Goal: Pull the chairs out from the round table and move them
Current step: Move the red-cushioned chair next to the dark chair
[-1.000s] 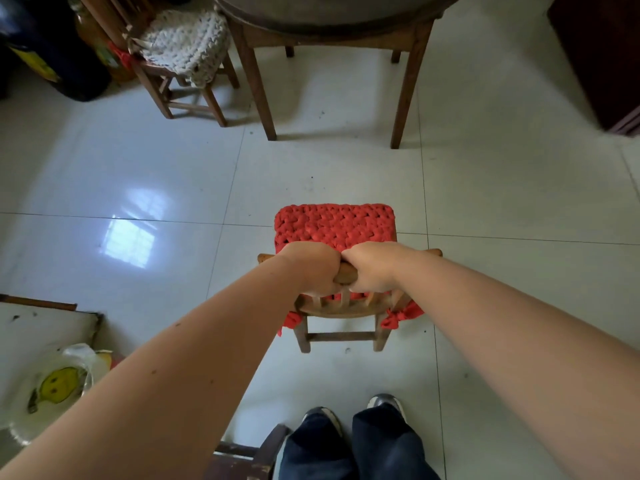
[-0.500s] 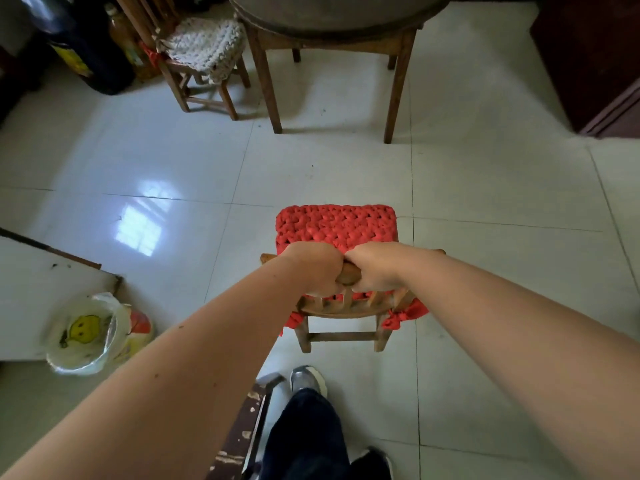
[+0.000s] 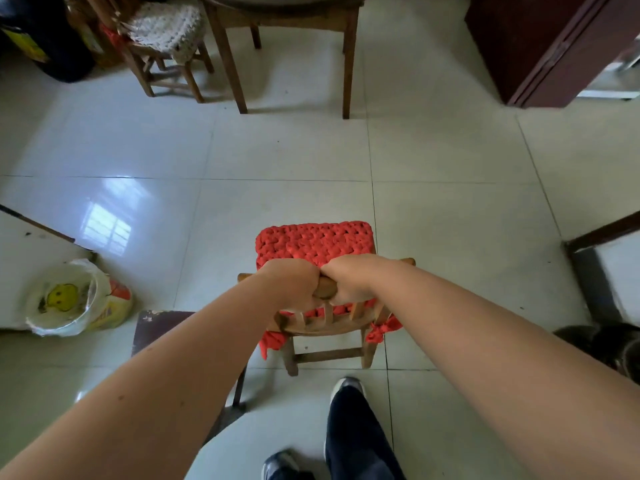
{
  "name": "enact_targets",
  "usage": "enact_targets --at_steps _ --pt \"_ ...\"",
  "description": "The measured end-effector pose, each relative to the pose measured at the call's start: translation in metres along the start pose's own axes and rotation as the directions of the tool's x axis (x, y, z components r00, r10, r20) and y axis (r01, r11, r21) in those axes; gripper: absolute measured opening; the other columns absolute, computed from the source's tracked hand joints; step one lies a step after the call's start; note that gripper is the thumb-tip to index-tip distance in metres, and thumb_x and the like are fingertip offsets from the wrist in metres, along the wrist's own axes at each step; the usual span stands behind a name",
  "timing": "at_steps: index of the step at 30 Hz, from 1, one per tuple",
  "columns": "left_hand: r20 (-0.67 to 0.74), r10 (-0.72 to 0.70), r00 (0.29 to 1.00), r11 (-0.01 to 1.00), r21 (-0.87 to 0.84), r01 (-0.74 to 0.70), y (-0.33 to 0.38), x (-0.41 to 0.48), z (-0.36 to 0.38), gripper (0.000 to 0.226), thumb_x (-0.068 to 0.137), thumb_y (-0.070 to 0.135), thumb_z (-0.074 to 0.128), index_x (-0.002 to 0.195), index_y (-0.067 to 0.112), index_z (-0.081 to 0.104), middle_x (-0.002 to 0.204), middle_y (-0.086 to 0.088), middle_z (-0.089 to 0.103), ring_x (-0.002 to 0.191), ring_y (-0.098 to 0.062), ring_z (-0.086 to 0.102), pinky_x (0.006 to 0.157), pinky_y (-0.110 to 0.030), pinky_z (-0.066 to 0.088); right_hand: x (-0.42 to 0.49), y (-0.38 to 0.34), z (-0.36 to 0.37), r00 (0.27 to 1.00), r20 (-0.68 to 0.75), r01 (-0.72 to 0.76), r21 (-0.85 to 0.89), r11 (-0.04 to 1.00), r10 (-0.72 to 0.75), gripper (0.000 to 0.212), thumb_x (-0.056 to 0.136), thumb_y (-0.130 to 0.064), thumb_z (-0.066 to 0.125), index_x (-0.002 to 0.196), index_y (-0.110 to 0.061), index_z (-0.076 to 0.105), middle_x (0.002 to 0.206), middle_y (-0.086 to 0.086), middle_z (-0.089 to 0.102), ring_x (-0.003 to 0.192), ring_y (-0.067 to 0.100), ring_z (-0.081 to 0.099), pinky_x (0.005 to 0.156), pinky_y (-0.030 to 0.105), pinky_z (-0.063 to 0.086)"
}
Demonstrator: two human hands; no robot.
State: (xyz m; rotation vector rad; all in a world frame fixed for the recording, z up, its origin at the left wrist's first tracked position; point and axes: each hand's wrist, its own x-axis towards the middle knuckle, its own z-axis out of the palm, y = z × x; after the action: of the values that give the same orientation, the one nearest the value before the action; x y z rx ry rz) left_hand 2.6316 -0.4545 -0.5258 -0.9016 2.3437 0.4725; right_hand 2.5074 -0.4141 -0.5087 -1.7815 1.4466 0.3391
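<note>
A small wooden chair (image 3: 322,327) with a red knitted cushion (image 3: 313,242) stands on the tiled floor right in front of me. My left hand (image 3: 289,287) and my right hand (image 3: 349,282) sit side by side, both gripping the top rail of its backrest. The round wooden table (image 3: 284,12) is at the top of the view, well beyond the chair. A second wooden chair (image 3: 166,53) with a white knitted cushion stands at the table's left side.
A dark low stool (image 3: 156,327) is just left of my left arm. A plastic bag with a smiley face (image 3: 69,299) lies by a white board at the left. A dark cabinet (image 3: 540,46) stands top right, a dark frame (image 3: 595,271) at the right edge.
The red-cushioned chair and I have moved back from the round table, which now looks farther off. My feet have stepped. Both hands keep their hold on the backrest.
</note>
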Motion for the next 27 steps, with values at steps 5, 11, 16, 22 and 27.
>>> enact_targets --at_steps 5,11,16,22,27 --pt "-0.009 0.042 0.999 0.998 0.046 -0.041 0.021 -0.041 0.050 0.030 0.086 0.043 0.051 0.100 0.018 0.061 0.079 0.003 0.055 0.073 -0.019 0.052 0.066 -0.031 0.046 -0.026 -0.024 0.065 0.998 -0.053 -0.025 -0.027 0.999 0.024 0.016 0.083 -0.025 0.058 0.098 -0.021 0.057 0.090 0.001 0.059 0.082 0.023 0.055 0.056 0.027 0.036" --pt "-0.016 0.028 0.999 0.996 0.089 -0.027 0.038 -0.067 0.104 0.031 0.086 0.041 0.050 0.102 0.017 0.060 0.082 0.002 0.058 0.076 -0.021 0.055 0.067 -0.033 0.047 -0.038 -0.039 0.127 0.995 -0.092 -0.035 -0.084 0.996 0.027 0.017 0.086 -0.021 0.053 0.103 -0.018 0.053 0.095 0.003 0.056 0.090 0.026 0.055 0.067 0.032 0.035" --pt "-0.037 -0.004 0.999 0.999 0.050 0.005 0.055 -0.086 0.148 0.036 0.086 0.045 0.048 0.105 0.016 0.058 0.094 -0.003 0.066 0.085 -0.024 0.060 0.063 -0.030 0.039 -0.047 -0.047 0.170 0.996 -0.089 -0.015 -0.148 0.989 0.002 0.023 0.086 -0.018 0.051 0.108 -0.018 0.055 0.105 0.007 0.062 0.096 0.029 0.058 0.071 0.033 0.041" --pt "-0.053 0.009 0.999 0.999 0.034 -0.007 0.065 -0.102 0.195 0.032 0.085 0.046 0.050 0.099 0.019 0.060 0.087 0.001 0.064 0.072 -0.017 0.051 0.063 -0.030 0.042 -0.054 -0.057 0.222 0.992 -0.124 -0.033 -0.167 0.985 0.012 0.025 0.087 -0.020 0.050 0.111 -0.017 0.055 0.111 0.007 0.062 0.101 0.030 0.058 0.075 0.034 0.042" --pt "-0.062 0.050 0.997 0.996 0.076 -0.046 0.071 -0.113 0.225 0.031 0.085 0.045 0.049 0.095 0.018 0.058 0.063 0.008 0.044 0.067 -0.017 0.047 0.058 -0.029 0.037 -0.062 -0.064 0.252 0.994 -0.104 -0.032 -0.112 0.993 0.020 0.022 0.086 -0.021 0.051 0.107 -0.017 0.055 0.109 0.008 0.062 0.099 0.030 0.058 0.074 0.034 0.040"
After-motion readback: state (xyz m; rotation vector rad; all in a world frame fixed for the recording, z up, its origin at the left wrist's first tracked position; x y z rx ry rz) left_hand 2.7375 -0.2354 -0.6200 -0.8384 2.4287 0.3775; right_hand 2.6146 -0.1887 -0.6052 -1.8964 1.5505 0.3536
